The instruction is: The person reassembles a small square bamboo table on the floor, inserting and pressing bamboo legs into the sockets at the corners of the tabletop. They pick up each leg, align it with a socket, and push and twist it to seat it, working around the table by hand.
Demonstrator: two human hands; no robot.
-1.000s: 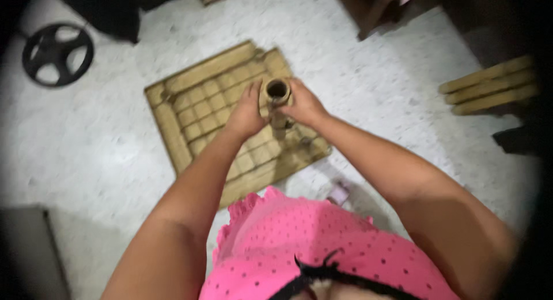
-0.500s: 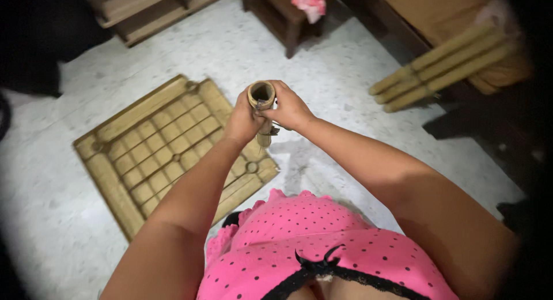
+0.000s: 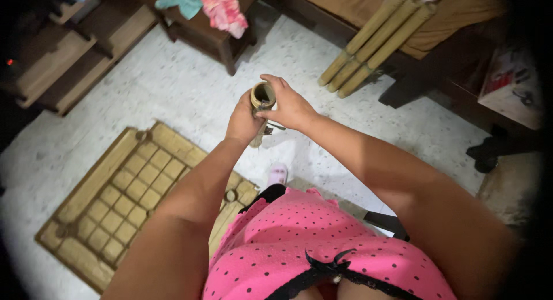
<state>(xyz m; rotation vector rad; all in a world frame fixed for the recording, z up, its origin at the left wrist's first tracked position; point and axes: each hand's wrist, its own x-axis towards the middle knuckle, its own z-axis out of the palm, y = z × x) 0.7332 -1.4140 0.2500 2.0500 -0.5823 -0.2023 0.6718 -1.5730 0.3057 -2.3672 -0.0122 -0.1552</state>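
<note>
I hold a short hollow bamboo tube (image 3: 262, 96) upright in front of me, its open end facing up. My left hand (image 3: 243, 124) grips its left side and lower part. My right hand (image 3: 290, 107) wraps around its right side and rim. A small dark piece hangs from the tube's lower end between my hands. Below on the floor lies a square bamboo lattice frame (image 3: 128, 197), partly hidden by my left arm.
Three long bamboo poles (image 3: 374, 43) lean against a low wooden bed at the top right. A dark wooden stool (image 3: 203, 32) with pink and teal cloths stands at the top centre. Wooden shelving (image 3: 63, 58) is at the top left. The floor (image 3: 173, 92) is pale speckled stone.
My view has swung right and forward: the lattice frame slid to the lower left and the poles, stool and shelving came into view. Both hands stay on the tube.
</note>
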